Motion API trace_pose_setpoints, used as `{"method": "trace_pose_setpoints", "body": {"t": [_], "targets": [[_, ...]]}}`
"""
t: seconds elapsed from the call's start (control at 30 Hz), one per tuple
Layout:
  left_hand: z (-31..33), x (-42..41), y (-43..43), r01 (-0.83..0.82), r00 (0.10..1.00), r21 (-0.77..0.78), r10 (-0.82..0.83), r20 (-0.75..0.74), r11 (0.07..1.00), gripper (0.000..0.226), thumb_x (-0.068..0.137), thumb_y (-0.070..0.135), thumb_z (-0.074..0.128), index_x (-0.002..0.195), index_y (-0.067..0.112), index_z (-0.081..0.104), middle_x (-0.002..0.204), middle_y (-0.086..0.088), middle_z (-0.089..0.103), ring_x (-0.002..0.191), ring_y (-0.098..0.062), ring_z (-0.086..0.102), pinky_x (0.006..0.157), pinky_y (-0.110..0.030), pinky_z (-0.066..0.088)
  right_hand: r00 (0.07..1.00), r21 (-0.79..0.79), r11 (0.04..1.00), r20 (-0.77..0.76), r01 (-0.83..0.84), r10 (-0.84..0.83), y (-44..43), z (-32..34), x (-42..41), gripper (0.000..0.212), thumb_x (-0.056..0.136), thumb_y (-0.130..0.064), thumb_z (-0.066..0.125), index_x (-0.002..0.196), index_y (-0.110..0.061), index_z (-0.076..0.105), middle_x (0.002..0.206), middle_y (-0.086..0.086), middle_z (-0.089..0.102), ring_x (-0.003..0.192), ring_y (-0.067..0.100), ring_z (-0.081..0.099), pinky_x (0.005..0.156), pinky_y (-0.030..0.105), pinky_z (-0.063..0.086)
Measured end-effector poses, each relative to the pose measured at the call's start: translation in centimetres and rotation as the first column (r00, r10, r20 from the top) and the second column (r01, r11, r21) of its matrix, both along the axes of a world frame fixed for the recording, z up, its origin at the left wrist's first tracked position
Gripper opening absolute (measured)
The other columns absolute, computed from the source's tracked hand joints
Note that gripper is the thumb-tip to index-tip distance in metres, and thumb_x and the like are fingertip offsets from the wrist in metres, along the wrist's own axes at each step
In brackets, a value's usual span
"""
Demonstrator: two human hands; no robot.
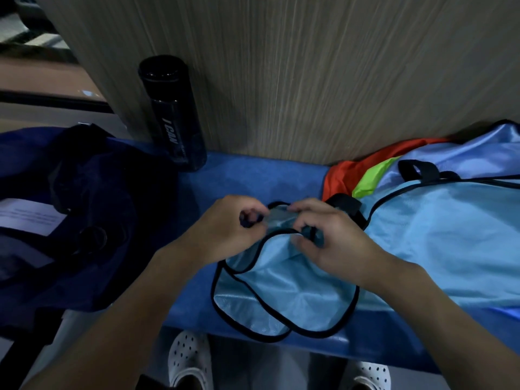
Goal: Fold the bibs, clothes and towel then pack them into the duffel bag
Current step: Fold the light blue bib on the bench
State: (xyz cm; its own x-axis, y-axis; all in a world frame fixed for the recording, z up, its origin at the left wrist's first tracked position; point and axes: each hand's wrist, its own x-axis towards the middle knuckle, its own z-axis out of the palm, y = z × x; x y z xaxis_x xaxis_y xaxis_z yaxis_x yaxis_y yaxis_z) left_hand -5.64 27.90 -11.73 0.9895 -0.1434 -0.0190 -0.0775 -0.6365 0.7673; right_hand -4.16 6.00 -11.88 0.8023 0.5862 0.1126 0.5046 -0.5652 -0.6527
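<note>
1 bib (281, 291) held: left hand (225, 229), right hand (334, 240) | 1 duffel bag (98, 192)

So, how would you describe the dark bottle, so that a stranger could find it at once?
Find the blue bench running along the wood-grain wall panel. At its back, just right of the navy duffel bag, stands the bottle. It is the only upright hard thing there, black with white lettering on its side.
</note>
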Motion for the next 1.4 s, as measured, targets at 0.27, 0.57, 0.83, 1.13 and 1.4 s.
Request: {"method": "trace_pose_setpoints", "body": {"t": [0.27, 0.57, 0.83, 1.13, 1.4], "targets": [[-1.4, 1.7, -1.1, -0.214, 0.970, 0.123, 0.225, -0.086, 0.969, 0.052, 0.095, 0.049, 0.056, 0.068, 0.004, 0.058, 0.056, -0.005, 0.057, 0.053, -0.019, 0.054, 0.054, -0.038, 0.045, 0.997, -0.213, 0.974, -0.037, -0.076, 0.070, -0.6, -0.6, -0.1, 0.015, 0.085, -0.036, 0.060, 0.073, -0.030, 0.052, 0.087, -0.010, 0.062, 0.085, 0.009, 0.058, 0.077, 0.038, 0.049], [-2.1, 2.2, -2.3, -0.155, 0.986, 0.266, 0.164, -0.010, 0.951, 0.013, 0.081, 0.034, 0.079, 0.077, 0.025, 0.070, 0.074, 0.015, 0.062, 0.078, -0.010, 0.061, 0.080, -0.039, 0.054, 0.994, -0.182, 0.977, -0.044, -0.111, 0.105, -1.1, 0.0, -0.3, 0.012, 0.084, -0.032, 0.062, 0.076, -0.025, 0.057, 0.087, -0.010, 0.062, 0.086, 0.009, 0.058, 0.079, 0.037, 0.048], [-0.4, 2.6, -1.7, -0.170, 0.959, -0.191, 0.207, 0.194, 0.967, 0.017, 0.086, 0.003, 0.073, 0.079, 0.014, 0.062, 0.065, -0.001, 0.069, 0.063, -0.015, 0.066, 0.063, -0.024, 0.052, 0.998, 0.063, 0.998, 0.058, 0.003, -0.006, -1.4, 0.9, -0.6, 0.007, 0.088, -0.017, 0.068, 0.082, -0.015, 0.064, 0.082, -0.008, 0.062, 0.080, 0.010, 0.059, 0.072, 0.032, 0.049], [1.3, 2.3, -1.3, -0.056, 0.984, -0.399, 0.119, 0.134, 0.915, 0.036, 0.088, -0.013, 0.061, 0.097, 0.020, 0.069, 0.094, 0.003, 0.073, 0.091, -0.003, 0.070, 0.082, -0.016, 0.052, 0.981, 0.281, 0.946, 0.061, 0.162, -0.186, -0.7, 1.9, -0.8, 0.012, 0.086, -0.011, 0.072, 0.078, -0.014, 0.064, 0.075, -0.007, 0.063, 0.076, 0.011, 0.060, 0.070, 0.018, 0.046], [2.5, 1.3, -1.9, 0.002, 1.000, -0.312, 0.004, 0.019, 0.950, 0.034, 0.098, -0.001, 0.052, 0.098, 0.026, 0.074, 0.095, 0.011, 0.075, 0.094, -0.002, 0.070, 0.082, -0.019, 0.054, 0.926, 0.356, 0.889, 0.137, 0.286, -0.353, 0.1, 1.8, 0.4, 0.016, 0.083, -0.010, 0.075, 0.076, -0.008, 0.061, 0.090, -0.002, 0.059, 0.085, 0.009, 0.057, 0.074, 0.014, 0.043]]}}
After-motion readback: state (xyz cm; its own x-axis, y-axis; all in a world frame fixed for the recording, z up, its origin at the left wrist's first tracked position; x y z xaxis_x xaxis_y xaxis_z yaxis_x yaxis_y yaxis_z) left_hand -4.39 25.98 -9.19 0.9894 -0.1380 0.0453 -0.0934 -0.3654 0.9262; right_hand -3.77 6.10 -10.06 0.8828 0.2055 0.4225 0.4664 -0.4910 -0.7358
